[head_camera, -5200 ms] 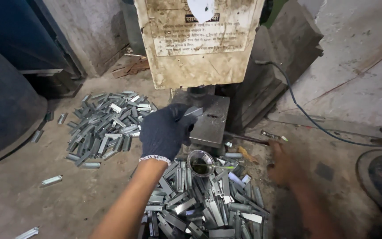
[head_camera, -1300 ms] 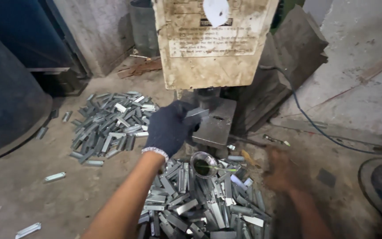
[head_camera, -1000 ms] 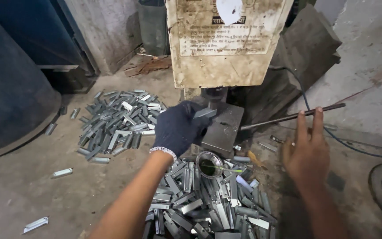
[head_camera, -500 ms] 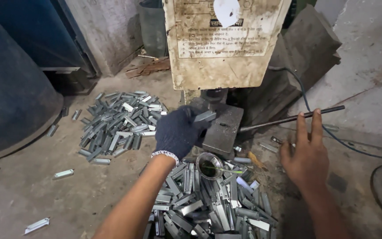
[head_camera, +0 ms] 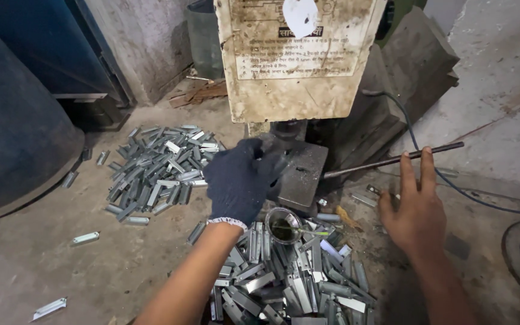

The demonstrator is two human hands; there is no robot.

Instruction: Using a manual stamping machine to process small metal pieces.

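At frame centre, left hand (head_camera: 242, 183), in a dark glove, rests on the press plate (head_camera: 301, 174), fingers closed on a small metal piece (head_camera: 268, 157). Right hand (head_camera: 413, 210), bare, fingers spread open, touches the lever rod (head_camera: 392, 159) at right. Metal pieces (head_camera: 290, 283) piled below; second pile (head_camera: 157, 171) at left.

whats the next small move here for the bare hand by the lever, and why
Probably close the right hand on the thin dark metal lever rod: its fingertips are at the rod but stay open, while the gloved left hand already reaches onto the grey steel press plate under the ram.
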